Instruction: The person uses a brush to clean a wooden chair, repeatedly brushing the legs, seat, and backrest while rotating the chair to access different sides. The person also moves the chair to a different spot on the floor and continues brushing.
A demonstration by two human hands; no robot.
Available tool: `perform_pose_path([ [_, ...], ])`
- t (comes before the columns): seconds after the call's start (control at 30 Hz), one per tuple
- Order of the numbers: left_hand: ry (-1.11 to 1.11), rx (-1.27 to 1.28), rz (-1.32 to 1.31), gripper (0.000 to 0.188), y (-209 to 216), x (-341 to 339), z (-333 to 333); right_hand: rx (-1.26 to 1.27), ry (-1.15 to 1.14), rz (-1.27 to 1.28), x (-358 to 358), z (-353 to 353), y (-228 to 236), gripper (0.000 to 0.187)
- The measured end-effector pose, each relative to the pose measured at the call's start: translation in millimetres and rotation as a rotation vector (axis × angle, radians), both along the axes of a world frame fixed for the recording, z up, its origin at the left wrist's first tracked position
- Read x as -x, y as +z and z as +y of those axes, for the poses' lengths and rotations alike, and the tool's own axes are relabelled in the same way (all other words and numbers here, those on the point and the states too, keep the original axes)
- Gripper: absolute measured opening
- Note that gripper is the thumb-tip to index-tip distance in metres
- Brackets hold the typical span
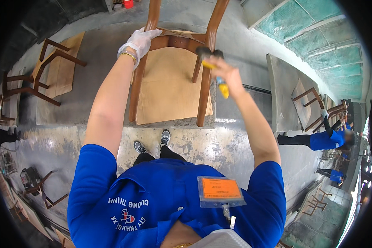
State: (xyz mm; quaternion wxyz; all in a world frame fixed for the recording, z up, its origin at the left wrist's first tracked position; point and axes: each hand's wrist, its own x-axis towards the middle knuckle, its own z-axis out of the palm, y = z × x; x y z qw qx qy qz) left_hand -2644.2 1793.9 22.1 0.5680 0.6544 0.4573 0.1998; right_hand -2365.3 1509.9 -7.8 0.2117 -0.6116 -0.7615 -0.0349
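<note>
A brown wooden chair frame point(169, 41) stands upside down or on its side in front of me; I cannot tell which. My left hand point(139, 44), in a thin whitish glove, grips its left corner where the leg meets the curved rail. Beside the right leg, my right hand point(226, 73) is closed round a black-and-yellow hand tool point(223, 91). Motion blurs that tool, so its kind is unclear. Its black end lies at or close to the chair's right corner; contact cannot be made out. A brown cardboard sheet point(169, 95) lies under the frame.
The cardboard rests on a low grey platform point(91, 95). More wooden chair frames point(49, 66) stand at the left. On the right, a co-worker in blue point(328, 139) handles another frame by a grey board point(281, 95). A red bucket point(128, 3) is at the far edge.
</note>
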Motion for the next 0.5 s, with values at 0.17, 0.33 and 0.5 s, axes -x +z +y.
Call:
perform_pose_path([
  [0.17,-0.005,-0.011,0.063,0.066,1.5,-13.6,9.0,0.601,0.09,-0.077,87.5,-113.5,-38.9,0.03],
  [0.33,-0.034,-0.01,0.087,0.066,-0.8,-18.3,17.2,0.448,0.169,0.408,24.4,-49.5,-21.3,0.016],
  [0.5,-0.112,-0.138,0.1,0.066,-3.8,-20.8,23.3,0.033,0.031,-0.107,0.8,-19.3,-14.9,0.019],
])
